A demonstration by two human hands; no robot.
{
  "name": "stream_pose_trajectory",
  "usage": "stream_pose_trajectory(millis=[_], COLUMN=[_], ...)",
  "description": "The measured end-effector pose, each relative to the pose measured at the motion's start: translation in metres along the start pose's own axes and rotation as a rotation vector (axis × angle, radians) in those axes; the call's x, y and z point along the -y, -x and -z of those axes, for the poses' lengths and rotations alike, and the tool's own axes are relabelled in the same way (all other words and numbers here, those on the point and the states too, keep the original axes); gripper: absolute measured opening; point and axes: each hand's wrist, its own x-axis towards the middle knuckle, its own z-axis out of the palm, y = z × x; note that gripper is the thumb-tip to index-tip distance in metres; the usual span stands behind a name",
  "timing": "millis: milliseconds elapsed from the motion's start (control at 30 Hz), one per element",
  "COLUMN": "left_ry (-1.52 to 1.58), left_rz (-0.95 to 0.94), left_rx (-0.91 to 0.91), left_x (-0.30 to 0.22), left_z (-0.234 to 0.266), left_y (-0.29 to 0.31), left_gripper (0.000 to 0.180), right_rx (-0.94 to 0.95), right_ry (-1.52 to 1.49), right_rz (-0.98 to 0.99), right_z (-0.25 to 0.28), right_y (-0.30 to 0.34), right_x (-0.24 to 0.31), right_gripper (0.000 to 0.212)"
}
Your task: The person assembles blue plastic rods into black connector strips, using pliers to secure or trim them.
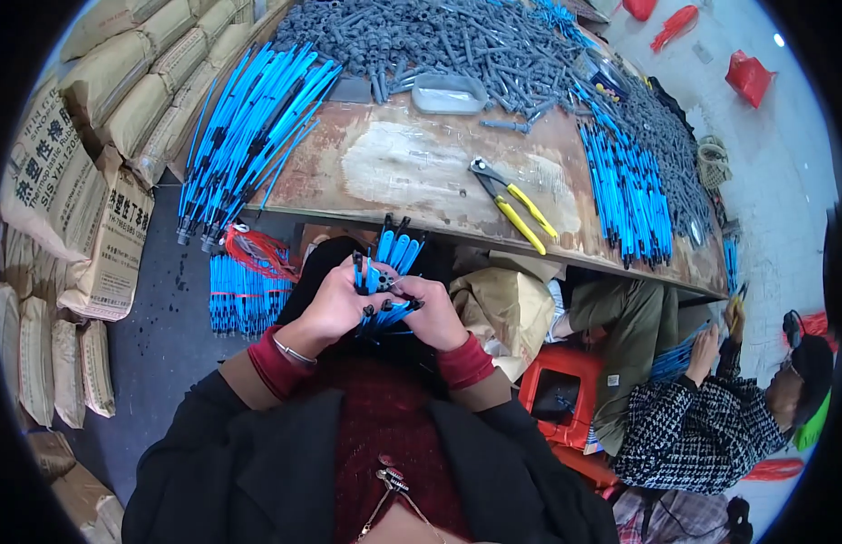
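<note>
Over my lap, both hands hold a bundle of thin blue rods with black ends. My left hand is closed round the bundle's left side, a metal bangle on its wrist. My right hand is closed at the bundle's right side, its fingertips meeting the left ones near the black ends. Whether a thin tie lies between the fingertips is too small to make out. On the table edge ahead lies a pair of pliers with yellow handles, apart from my hands.
The wooden table bears a heap of grey plastic fittings, a clear tray and blue rod piles. Red strings hang at its left corner. Paper sacks stand left. Right, a co-worker sits by a red stool.
</note>
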Motion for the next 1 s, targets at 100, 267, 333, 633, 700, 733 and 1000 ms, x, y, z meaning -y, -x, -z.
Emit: stream_pose_trajectory(millis=[100, 267, 333, 633, 700, 733, 1000], left_ry=[0.124, 0.087, 0.071, 0.082, 0.036, 0.034, 0.076], left_rz=[0.099, 0.185, 0.220, 0.179, 0.213, 0.213, 0.063], left_rx=[0.028, 0.078, 0.132, 0.185, 0.189, 0.188, -0.028], left_x=[-0.001, -0.018, -0.021, -0.018, -0.022, -0.021, -0.008], left_z=[0.001, 0.008, 0.010, 0.000, -0.004, -0.004, -0.015], left_y=[-0.001, 0.004, 0.006, 0.001, 0.003, 0.003, 0.002], left_gripper=[0.023, 0.020, 0.019, 0.015, 0.015, 0.015, 0.012], right_rx=[-0.136, -0.335, -0.293, -0.115, -0.122, -0.126, -0.235], right_ry=[-0.015, -0.205, -0.069, 0.428, 0.355, 0.282, 0.022], right_rz=[-0.095, -0.014, 0.117, 0.389, 0.260, 0.132, -0.126], right_z=[-0.011, -0.023, -0.017, 0.020, 0.018, 0.016, 0.004], right_y=[0.007, 0.011, 0.009, -0.008, -0.008, -0.007, -0.003], right_x=[-0.002, 0.003, 0.004, 0.014, 0.019, 0.023, 0.027], right_gripper=[0.019, 0.022, 0.022, 0.004, 0.004, 0.005, 0.007])
